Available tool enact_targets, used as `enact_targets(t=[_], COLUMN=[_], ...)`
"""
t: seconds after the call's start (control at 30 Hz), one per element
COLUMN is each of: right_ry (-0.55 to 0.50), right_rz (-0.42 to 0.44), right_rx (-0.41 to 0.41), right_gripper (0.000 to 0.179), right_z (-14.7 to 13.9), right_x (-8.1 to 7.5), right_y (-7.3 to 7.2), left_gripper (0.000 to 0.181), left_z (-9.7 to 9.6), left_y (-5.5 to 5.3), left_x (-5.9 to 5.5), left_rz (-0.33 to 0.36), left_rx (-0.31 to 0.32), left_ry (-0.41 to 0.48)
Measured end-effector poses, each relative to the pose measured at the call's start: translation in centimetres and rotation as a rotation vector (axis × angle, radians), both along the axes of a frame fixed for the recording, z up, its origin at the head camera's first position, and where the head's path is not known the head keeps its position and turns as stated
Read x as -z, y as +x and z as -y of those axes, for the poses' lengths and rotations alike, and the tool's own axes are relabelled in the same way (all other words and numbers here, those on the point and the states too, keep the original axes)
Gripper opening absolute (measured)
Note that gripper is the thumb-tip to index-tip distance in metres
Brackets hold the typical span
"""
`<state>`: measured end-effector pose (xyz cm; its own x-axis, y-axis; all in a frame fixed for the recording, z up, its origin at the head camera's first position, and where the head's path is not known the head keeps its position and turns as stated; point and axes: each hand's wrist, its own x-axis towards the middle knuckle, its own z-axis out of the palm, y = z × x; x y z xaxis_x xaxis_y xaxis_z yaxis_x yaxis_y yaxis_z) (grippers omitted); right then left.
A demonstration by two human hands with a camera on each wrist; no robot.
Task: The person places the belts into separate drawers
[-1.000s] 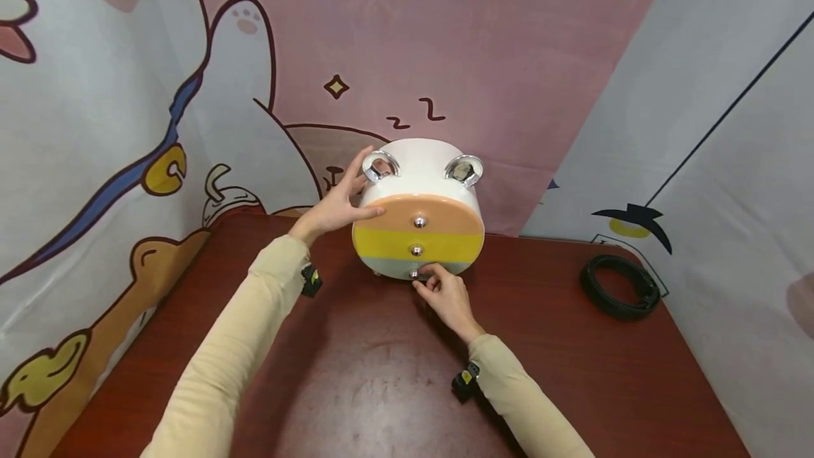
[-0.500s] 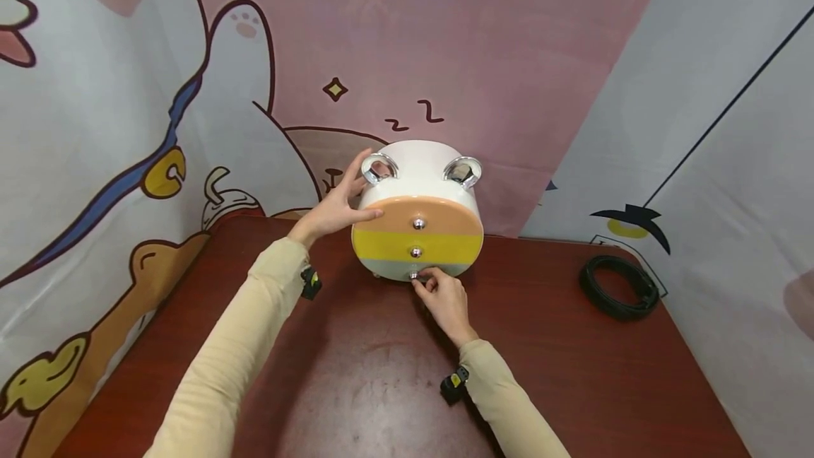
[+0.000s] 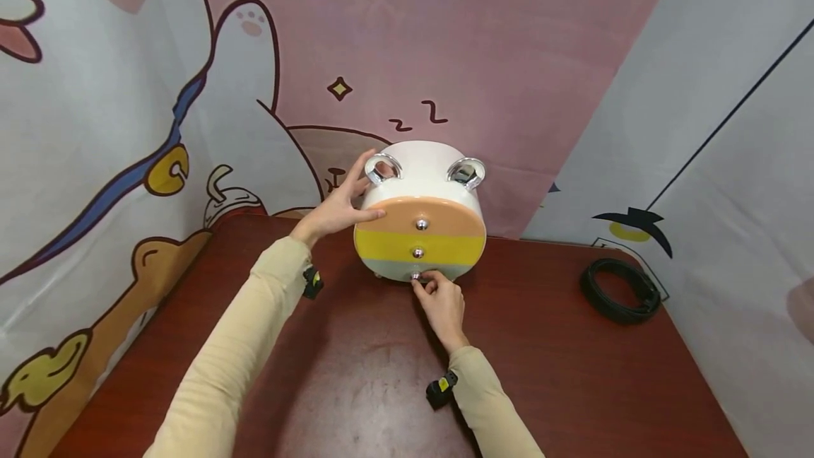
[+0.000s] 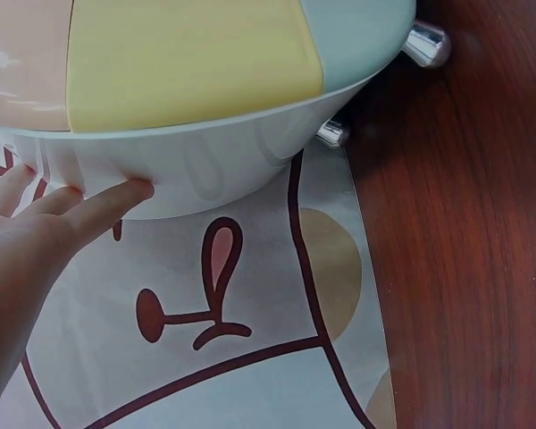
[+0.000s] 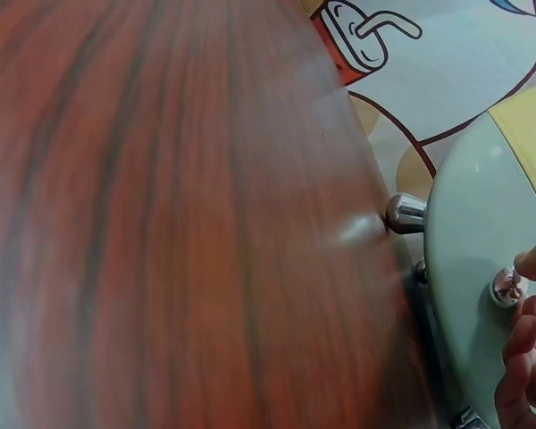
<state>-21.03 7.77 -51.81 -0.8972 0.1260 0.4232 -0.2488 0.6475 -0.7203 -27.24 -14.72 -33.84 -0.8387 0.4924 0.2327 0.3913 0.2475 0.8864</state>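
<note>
A small rounded drawer cabinet [image 3: 422, 186] with a white shell and silver ring ears stands at the back of the table. Its front has an orange drawer [image 3: 394, 212], a yellow drawer [image 3: 381, 244] and a pale green drawer [image 5: 469, 210], each with a silver knob. My left hand [image 3: 337, 210] rests against the cabinet's left side, fingers [image 4: 116, 198] extended along the white shell and thumb at the front edge. With thumb and fingertips, my right hand [image 3: 443, 304] pinches the lowest knob [image 5: 507, 286] on the green drawer. The green drawer sits flush with the front.
A dark coiled strap [image 3: 620, 290] lies on the right of the reddish-brown table [image 3: 540, 345]. Cartoon-printed cloth [image 3: 496, 76] hangs close behind the cabinet and along both sides. Short silver feet [image 4: 427, 45] hold the cabinet off the tabletop.
My right wrist and forearm have swung left while the fingertips stay at the lowest knob. The left hand keeps its place on the cabinet, and the drawers look unchanged.
</note>
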Motion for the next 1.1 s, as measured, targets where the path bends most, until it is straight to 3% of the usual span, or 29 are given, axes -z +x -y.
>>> enact_targets(t=[0.37,0.77,1.1], right_ry=[-0.029,-0.03,-0.078], right_rz=[0.075,0.095,0.031], right_rx=[0.167,0.176,0.19], right_gripper=[0.025,0.025,0.022], right_z=[1.7,2.1,2.1], right_x=[-0.6,-0.4,0.4], right_y=[0.2,-0.1,0.0], left_gripper=[0.103,0.104,0.104], left_z=[0.0,0.1,0.0], left_y=[0.0,0.0,0.0], left_x=[0.0,0.0,0.1], left_rz=[0.001,-0.007,-0.012], left_rx=[-0.005,-0.003,-0.007], left_ry=[0.005,0.01,0.006])
